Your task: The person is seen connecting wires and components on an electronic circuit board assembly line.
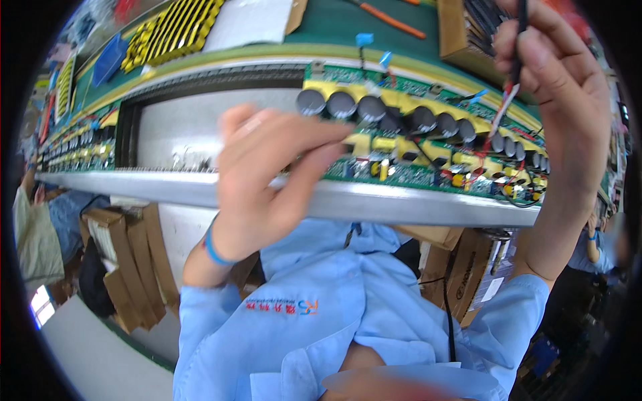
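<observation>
Left hand (267, 180): fingers loosely spread, empty, reaching over the circuit board (428, 150) at the conveyor's near edge.
Right hand (555, 87): fingers pinched on a black cable (518, 47) above the board's capacitors (374, 110).

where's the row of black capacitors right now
In the head view the row of black capacitors stands along the yellow strip of the green circuit board, right of centre, between the left hand and the right hand holding wires.
</observation>
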Available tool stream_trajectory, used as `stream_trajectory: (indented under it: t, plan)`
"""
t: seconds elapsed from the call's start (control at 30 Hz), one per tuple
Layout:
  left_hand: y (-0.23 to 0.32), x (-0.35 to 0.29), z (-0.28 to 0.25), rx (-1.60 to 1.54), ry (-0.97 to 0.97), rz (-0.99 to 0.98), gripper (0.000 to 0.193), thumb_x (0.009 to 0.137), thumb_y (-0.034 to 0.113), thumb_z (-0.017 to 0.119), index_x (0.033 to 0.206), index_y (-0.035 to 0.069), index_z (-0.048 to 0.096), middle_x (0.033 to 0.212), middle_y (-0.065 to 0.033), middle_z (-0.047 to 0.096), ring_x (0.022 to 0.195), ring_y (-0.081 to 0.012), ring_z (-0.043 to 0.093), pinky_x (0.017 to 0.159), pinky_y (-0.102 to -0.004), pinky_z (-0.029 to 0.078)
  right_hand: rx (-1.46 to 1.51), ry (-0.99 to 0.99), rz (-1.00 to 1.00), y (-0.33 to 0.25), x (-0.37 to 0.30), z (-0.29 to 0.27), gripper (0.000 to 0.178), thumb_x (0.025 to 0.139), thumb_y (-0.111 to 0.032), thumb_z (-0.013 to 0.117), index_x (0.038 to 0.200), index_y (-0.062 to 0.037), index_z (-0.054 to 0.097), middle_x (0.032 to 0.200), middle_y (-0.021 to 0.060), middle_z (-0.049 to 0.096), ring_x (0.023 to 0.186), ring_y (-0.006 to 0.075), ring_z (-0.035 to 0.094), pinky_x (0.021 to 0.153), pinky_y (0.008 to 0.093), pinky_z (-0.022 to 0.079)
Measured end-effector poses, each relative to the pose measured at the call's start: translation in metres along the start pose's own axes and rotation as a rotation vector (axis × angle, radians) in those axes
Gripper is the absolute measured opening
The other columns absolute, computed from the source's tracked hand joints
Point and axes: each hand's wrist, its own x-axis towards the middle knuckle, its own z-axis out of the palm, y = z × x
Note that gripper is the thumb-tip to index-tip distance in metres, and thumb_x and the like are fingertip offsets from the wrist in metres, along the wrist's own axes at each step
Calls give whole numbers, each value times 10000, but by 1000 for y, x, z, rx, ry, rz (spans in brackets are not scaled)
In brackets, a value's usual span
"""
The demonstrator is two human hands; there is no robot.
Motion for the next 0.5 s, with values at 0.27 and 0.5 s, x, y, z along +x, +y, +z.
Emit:
stream_trajectory:
  t: [0.27, 0.5]
  plan:
    - [3, 5, 38, -1105, -79, -280, 204, 896, 80, 671, 1074, -19, 660, 1009, -149, 701, 935, -221, 680, 848, -346, 547, 412, -394, -13, 20, -25, 37, 399, 885, -225, 666, 1184, 27, 588, 951, 80, 692, 855, 103, 636, 756, 225, 485]
    - [2, -10, 36, -1125, 60, -167, 158, 839, 64, 737, 950, -20, 662, 967, -107, 674, 887, -164, 645, 807, -293, 529, 487, -412, -42, 12, -49, 56, 556, 852, -229, 713, 1311, 16, 516, 1182, 134, 640, 1057, 170, 620, 929, 294, 481]
